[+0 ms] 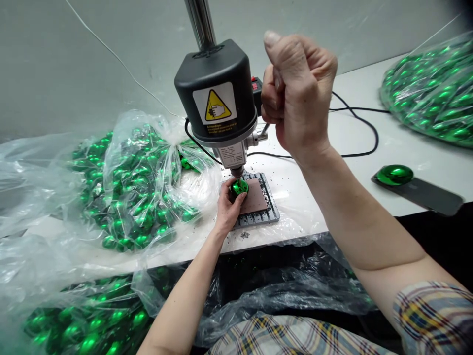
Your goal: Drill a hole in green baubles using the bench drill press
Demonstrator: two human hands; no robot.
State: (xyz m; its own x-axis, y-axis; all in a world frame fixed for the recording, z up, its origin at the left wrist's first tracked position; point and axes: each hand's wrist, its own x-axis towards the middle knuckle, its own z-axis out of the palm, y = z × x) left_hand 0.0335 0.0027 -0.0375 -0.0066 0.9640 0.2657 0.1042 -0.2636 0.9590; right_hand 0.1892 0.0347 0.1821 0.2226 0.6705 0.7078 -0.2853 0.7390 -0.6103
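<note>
My left hand [229,209] is closed around a shiny green ball [240,187], thumb and fingers on either side of it. The ball rests over a pinkish-brown square board [255,199] on the grey slotted base plate [273,214] of a small drill press [216,88]. Right above the ball is the drill chuck [237,172]; whether the bit touches it I cannot tell. My right hand [301,91] is raised in a fist beside the motor housing, wrapped around the feed lever [263,133], whose grip is hidden by the hand.
Clear plastic bags of green balls lie at the left [133,182], lower left [92,315] and far right [436,93]. Another green ball [394,174] sits on a dark flat object [432,196]. Dark shavings surround the base. A black cable [375,133] loops across the white table [354,177].
</note>
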